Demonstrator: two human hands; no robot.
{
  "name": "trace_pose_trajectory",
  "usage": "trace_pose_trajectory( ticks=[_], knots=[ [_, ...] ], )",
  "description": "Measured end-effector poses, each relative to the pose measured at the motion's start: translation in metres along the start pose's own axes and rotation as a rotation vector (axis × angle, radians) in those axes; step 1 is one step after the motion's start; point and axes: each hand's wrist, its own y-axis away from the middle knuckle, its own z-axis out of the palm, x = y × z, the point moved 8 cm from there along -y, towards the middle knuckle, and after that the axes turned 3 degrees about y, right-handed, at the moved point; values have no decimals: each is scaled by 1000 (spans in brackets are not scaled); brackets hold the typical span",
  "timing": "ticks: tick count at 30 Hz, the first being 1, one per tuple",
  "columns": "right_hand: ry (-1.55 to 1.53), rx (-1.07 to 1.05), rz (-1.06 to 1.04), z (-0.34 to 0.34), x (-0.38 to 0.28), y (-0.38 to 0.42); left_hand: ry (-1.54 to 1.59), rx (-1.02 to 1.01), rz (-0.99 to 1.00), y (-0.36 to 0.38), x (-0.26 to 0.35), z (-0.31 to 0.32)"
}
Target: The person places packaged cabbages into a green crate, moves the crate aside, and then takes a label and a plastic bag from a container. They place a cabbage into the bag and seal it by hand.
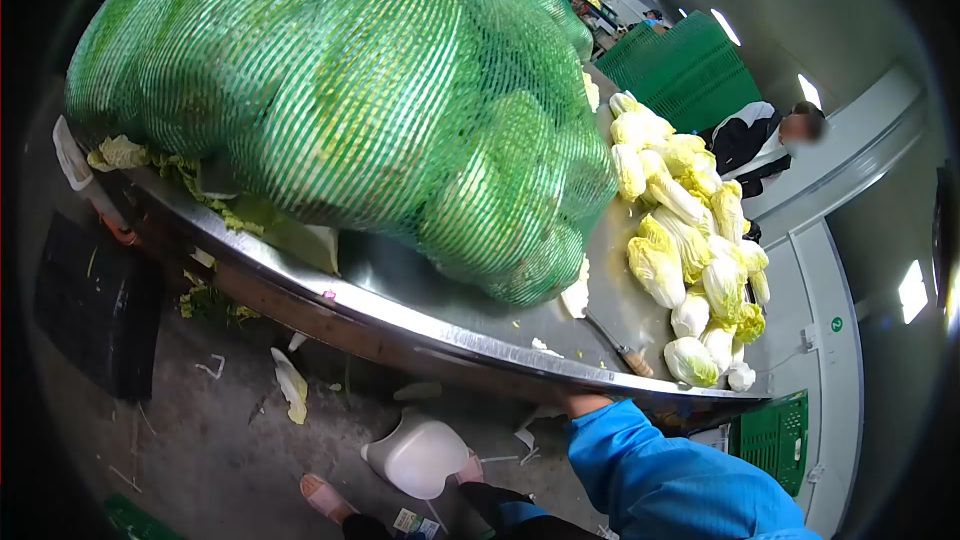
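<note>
My right hand point(585, 403), at the end of a blue sleeve, is at the underside of the metal table's front edge; its fingers are hidden there. My left hand is out of view. Just above my right hand, a knife point(634, 359) with a wooden handle lies on the table point(440, 295). A large green mesh sack point(350, 90) packed with napa cabbages covers the left and middle of the tabletop. To the right, a pile of trimmed napa cabbages point(685, 240) lies loose. A pale piece of cabbage point(576, 290) rests between the sack and the knife.
A white stool point(420, 455) stands on the floor by my feet, among scattered leaves point(290, 385). Left of it is a black bin point(95, 305). Green crates point(680, 75) stand behind the table, another point(775, 440) at the right. A person point(750, 145) is beyond the pile.
</note>
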Motion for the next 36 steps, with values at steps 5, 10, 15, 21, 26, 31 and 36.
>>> trace_pose_trajectory(
  ticks=[5, 10, 15, 21, 26, 31, 36],
  knots=[
    [-14, 28, 35, -21, 4, 2, -97, -132, 199, -14, 31, 16],
    [-2, 38, 60, -28, 2, 4, -459, -231, 529, -10, 17, 0],
    [65, 21, 28, -17, -12, 3, -591, -156, 558, -5, 33, -2],
    [223, -111, -149, 52, -55, -19, -277, -105, 124, -6, 37, 0],
    [491, -241, -220, 159, -79, -55, 262, 48, -281, 15, 14, -20],
    [693, -279, -76, 199, -62, -91, 446, 121, -214, 27, 51, -9],
    [690, -282, -21, 198, -58, -98, 498, 106, -239, 32, 54, -8]
  ],
)
